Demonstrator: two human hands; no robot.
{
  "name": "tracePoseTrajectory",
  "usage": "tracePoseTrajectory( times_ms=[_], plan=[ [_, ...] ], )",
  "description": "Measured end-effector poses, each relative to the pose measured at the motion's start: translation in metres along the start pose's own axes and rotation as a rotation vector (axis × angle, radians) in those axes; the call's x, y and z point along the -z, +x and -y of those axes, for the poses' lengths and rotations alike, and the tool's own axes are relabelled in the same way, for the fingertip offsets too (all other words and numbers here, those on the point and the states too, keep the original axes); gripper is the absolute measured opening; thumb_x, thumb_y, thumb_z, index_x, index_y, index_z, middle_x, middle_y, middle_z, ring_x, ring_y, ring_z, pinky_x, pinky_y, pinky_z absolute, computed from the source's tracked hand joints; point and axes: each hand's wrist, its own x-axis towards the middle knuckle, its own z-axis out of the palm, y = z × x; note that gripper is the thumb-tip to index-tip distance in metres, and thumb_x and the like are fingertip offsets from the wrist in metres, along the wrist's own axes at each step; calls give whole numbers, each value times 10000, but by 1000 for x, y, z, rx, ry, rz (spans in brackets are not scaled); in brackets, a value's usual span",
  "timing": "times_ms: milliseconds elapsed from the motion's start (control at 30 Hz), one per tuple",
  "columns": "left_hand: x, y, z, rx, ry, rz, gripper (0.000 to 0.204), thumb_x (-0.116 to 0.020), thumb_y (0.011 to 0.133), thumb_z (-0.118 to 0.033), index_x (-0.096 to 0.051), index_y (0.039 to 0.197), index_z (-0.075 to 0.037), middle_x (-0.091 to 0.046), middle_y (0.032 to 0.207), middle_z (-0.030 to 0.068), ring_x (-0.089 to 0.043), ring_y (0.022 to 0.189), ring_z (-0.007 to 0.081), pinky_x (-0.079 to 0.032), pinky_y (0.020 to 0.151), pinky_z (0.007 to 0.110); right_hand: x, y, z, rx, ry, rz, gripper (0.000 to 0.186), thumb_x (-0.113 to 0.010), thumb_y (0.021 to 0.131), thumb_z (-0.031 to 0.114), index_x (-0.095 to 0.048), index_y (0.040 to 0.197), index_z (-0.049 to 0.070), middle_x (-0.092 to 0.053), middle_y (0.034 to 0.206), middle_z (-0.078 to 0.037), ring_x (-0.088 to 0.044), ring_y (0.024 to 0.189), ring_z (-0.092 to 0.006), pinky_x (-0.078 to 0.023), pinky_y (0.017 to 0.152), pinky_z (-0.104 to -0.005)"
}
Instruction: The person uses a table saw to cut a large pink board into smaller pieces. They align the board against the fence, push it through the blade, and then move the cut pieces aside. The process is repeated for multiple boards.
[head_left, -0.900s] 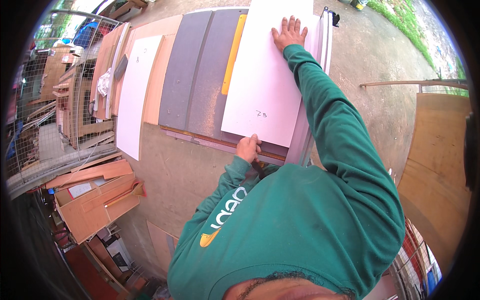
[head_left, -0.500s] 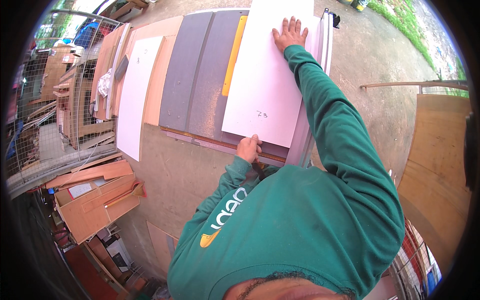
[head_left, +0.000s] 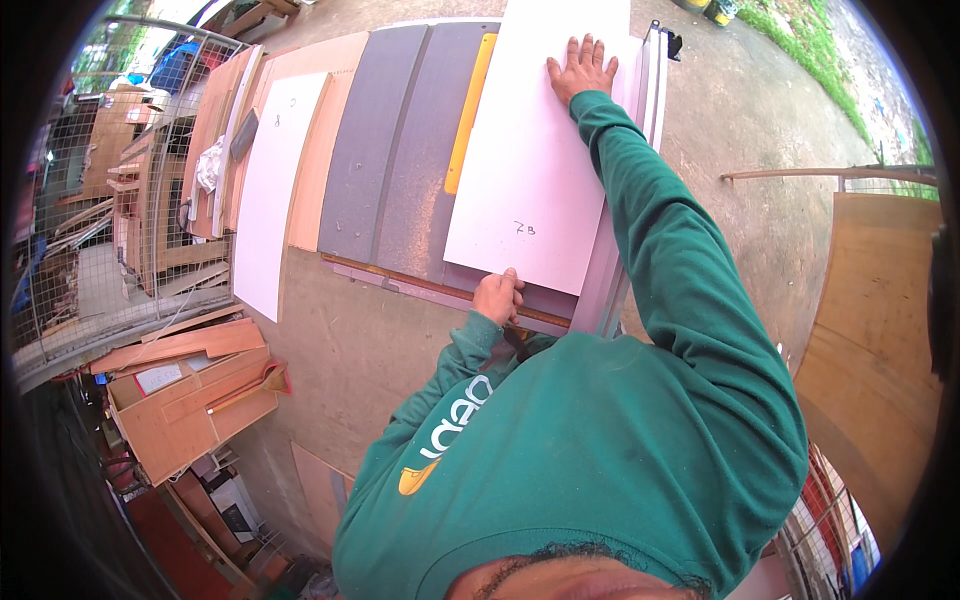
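A white board (head_left: 525,160) with a handwritten mark lies on the grey saw table (head_left: 355,150), next to a yellow strip (head_left: 467,115) and along a metal fence (head_left: 645,130). Near the board's far end, my right hand (head_left: 583,72) rests flat on it, fingers spread. My left hand (head_left: 498,297) is at the board's near edge with fingers curled, gripping that edge; part of what lies beneath the fingers is hidden.
At the left lean or lie a white panel (head_left: 275,190) and wooden sheets (head_left: 320,140). A wire mesh fence (head_left: 70,230) and stacked offcuts (head_left: 190,410) are farther left. A large plywood sheet (head_left: 860,320) stands at the right, beside concrete floor (head_left: 730,120).
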Motion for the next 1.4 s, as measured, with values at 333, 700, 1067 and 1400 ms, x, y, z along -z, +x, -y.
tracePoseTrajectory(
  times_ms=[333, 700, 1067, 1400],
  plan=[
    [0, 3, -2, 4, -21, 21, 575, -433, 1056, -424, -633, 986, 111, -583, 643, 83, -543, 422, 166, -481, 399, 311, -2, 3, -2, 4, 21, -15, 739, -270, 1005, 578, -198, 1611, 162, -127, 1681, -123, -68, 1555, -313, -31, 1233, -564],
    [0, 5, -6, 8, 3, 9, 557, -414, 1054, -378, -663, 981, 115, -613, 633, 101, -581, 438, 180, -506, 432, 334, -1, 6, -1, 7, 11, 3, 737, -259, 1006, 581, -199, 1610, 164, -129, 1681, -121, -73, 1555, -311, -42, 1233, -565],
    [0, 8, -6, 13, -15, 13, 551, -417, 1055, -382, -654, 974, 108, -622, 637, 105, -581, 428, 181, -496, 438, 334, 3, 8, -1, 1, 4, 18, 731, -251, 1010, 580, -184, 1614, 174, -130, 1682, -113, -77, 1555, -300, -44, 1239, -550],
    [-1, 9, -11, 10, -7, 5, 556, -417, 1054, -380, -663, 965, 110, -621, 628, 102, -585, 434, 183, -507, 446, 334, 3, 11, -1, 3, 7, 20, 736, -246, 1011, 582, -177, 1614, 166, -114, 1685, -113, -61, 1557, -302, -32, 1239, -550]
  ],
)
